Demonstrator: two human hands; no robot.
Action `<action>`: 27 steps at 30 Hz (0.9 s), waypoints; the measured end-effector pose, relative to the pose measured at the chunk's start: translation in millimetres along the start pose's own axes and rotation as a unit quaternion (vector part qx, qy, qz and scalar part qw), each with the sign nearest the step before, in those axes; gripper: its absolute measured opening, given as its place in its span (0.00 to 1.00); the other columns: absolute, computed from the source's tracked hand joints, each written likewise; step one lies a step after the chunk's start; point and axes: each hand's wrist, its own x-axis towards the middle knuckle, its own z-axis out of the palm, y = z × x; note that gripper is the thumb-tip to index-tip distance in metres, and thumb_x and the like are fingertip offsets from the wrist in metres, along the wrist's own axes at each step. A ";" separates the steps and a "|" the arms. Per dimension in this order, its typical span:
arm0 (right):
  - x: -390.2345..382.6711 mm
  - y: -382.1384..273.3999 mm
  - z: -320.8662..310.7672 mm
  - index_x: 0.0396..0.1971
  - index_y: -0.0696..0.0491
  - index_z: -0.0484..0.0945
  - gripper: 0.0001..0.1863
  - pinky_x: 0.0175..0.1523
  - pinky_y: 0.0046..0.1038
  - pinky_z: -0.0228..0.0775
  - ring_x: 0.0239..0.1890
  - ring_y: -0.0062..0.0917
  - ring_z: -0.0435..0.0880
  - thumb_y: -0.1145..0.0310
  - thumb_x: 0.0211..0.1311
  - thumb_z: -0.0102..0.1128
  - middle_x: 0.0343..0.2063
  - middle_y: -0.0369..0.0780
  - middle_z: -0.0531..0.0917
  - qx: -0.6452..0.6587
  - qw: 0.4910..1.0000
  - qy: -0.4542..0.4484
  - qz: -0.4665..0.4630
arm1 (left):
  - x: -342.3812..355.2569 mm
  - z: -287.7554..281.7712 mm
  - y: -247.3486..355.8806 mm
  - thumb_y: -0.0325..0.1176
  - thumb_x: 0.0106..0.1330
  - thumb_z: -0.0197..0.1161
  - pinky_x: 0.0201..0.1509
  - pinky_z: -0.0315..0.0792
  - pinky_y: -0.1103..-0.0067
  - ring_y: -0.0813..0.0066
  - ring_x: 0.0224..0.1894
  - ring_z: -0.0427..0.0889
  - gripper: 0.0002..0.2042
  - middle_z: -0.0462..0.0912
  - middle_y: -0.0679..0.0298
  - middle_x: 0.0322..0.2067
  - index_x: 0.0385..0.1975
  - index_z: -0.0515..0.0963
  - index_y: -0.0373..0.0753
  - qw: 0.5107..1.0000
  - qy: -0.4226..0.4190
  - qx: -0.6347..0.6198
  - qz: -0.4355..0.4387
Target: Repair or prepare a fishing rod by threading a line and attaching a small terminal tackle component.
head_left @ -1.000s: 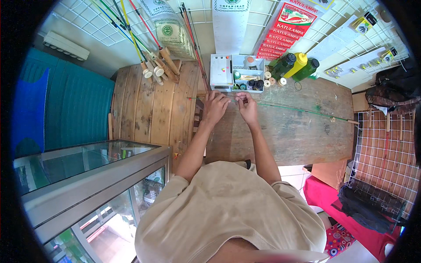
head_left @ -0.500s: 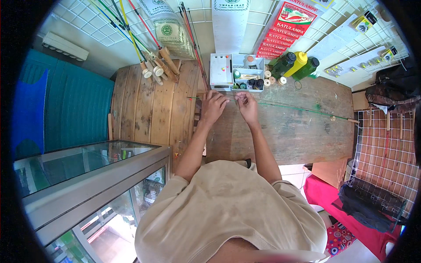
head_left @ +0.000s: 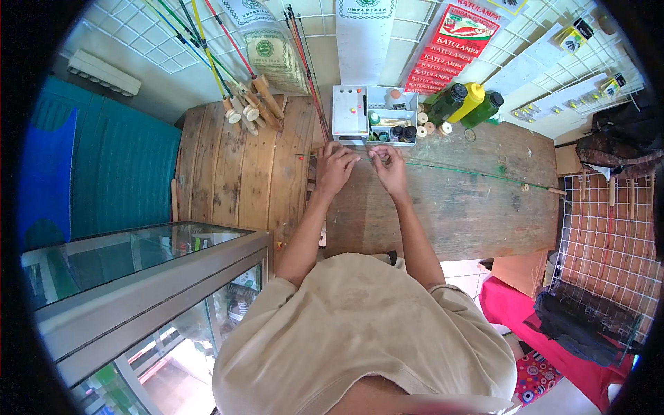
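A thin green fishing rod [head_left: 470, 171] lies across the worn wooden table [head_left: 477, 214], its handle end to the right and its fine tip near the table's left edge. My left hand [head_left: 337, 168] is curled over the rod's thin end. Close beside it, my right hand [head_left: 389, 166] pinches the same thin section between fingertips. What sits between the fingertips is too small to tell. Just beyond both hands stands a white compartment box [head_left: 353, 111] with small spools and bits in it.
Green and yellow bottles [head_left: 472, 102] and small spools [head_left: 430, 126] stand at the table's far edge. Several rods with wooden handles [head_left: 249, 104] lean on a wire-grid wall over a plank bench [head_left: 235, 173]. A glass display case [head_left: 145, 277] is at my left, a wire rack [head_left: 609, 242] at right.
Both hands stay at the rod's thin end; only the fingers have shifted slightly.
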 end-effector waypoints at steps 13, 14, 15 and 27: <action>4.7 -20.7 -1.1 0.37 0.51 0.83 0.13 0.51 0.33 0.65 0.44 0.34 0.72 0.76 0.48 0.66 0.32 0.38 0.82 -0.102 0.980 -0.070 -0.159 | 4.0 -9.1 4.1 0.31 0.54 0.68 0.51 0.66 0.69 0.64 0.45 0.73 0.06 0.82 0.69 0.32 0.31 0.84 0.43 0.998 0.032 -0.048 -0.029; 4.8 -19.6 -0.1 0.34 0.52 0.84 0.11 0.50 0.32 0.66 0.42 0.34 0.73 0.76 0.48 0.66 0.31 0.39 0.82 -0.086 0.985 -0.078 -0.126 | 4.1 -9.7 2.9 0.31 0.54 0.68 0.51 0.66 0.69 0.64 0.45 0.73 0.06 0.82 0.69 0.32 0.31 0.84 0.43 0.998 0.032 -0.047 -0.029; 5.2 -18.5 0.6 0.34 0.52 0.84 0.11 0.50 0.32 0.66 0.42 0.34 0.73 0.76 0.48 0.66 0.31 0.39 0.82 -0.086 0.985 -0.079 -0.127 | 4.1 -10.7 1.6 0.31 0.54 0.68 0.50 0.67 0.69 0.64 0.45 0.73 0.06 0.83 0.69 0.32 0.31 0.84 0.43 0.998 0.033 -0.051 -0.033; 16.0 -36.7 23.3 0.31 0.56 0.80 0.03 0.37 0.24 0.69 0.29 0.19 0.79 0.75 0.55 0.61 0.27 0.37 0.83 0.075 0.997 -0.014 0.011 | -17.2 -56.0 -28.1 0.33 0.57 0.66 0.54 0.63 0.68 0.65 0.48 0.72 0.05 0.82 0.70 0.35 0.32 0.84 0.45 0.986 0.110 0.045 -0.113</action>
